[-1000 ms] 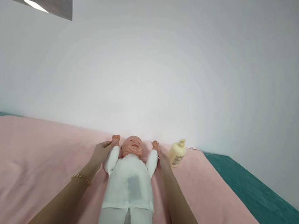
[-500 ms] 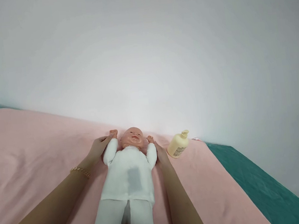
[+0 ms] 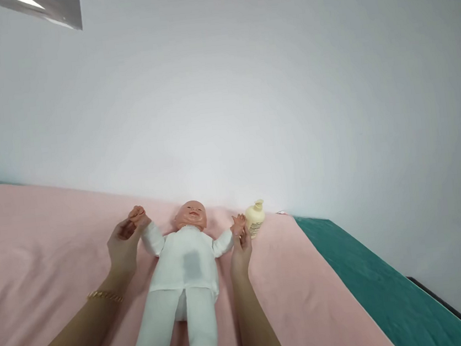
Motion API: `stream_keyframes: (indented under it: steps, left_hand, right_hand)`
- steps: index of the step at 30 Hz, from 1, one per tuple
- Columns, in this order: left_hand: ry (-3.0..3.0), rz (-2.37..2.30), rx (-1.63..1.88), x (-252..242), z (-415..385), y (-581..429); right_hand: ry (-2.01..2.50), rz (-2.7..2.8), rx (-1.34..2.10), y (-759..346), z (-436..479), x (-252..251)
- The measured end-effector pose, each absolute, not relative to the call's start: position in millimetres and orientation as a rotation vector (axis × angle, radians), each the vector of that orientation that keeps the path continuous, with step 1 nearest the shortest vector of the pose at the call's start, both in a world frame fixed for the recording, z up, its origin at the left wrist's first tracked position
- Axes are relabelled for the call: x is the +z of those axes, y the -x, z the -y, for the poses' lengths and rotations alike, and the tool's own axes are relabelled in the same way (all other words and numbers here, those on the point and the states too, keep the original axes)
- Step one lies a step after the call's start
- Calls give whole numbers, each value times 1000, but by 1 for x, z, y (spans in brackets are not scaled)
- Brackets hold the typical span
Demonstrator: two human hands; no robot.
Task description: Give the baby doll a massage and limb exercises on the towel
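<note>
- Baby doll, glossy plastic-looking head, white cloth top and trousers (image 3: 170, 268): laid face-up on wrinkled pink cloth (image 3: 303, 303), between the two sets of fingers, arms spread.
- Left hand (image 3: 123, 251): fingers were curled around the near-side doll hand; exact thumb contact could not be told.
- Right hand (image 3: 242, 254): the opposite doll hand was pinched at the wrist by fingertips.
- Handling, judged: fairly light; head and hands stiff and slick, clothed limbs softer. Wrists were judged fine for guiding arms; for lifting, torso and head should be supported.
- Pale-yellow pump bottle (image 3: 255, 220): stood upright just beyond the right fingers; contact could not be told.
- Green covering (image 3: 350, 270): exposed farther right of those fingers.
</note>
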State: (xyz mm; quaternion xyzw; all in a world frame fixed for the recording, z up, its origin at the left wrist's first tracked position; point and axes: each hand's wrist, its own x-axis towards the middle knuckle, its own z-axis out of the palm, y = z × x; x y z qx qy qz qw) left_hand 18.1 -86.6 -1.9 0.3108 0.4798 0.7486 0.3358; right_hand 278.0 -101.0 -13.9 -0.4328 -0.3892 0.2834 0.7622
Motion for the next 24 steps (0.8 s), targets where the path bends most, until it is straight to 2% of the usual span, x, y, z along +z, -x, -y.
stream_keyframes:
  steps: [8,16,24]
  left_hand:
    - [-812,-1498,1876,-15,157,-6]
    - [-1041,-1868,1422,-17,216,5]
    - [-1264,-1929,1087,-17,239,11]
  right_hand:
    - [1051,834,561,-272,163,-21]
    - [1291,809,594,-270,219,-36]
    - [1406,869,687,-267,248,-44]
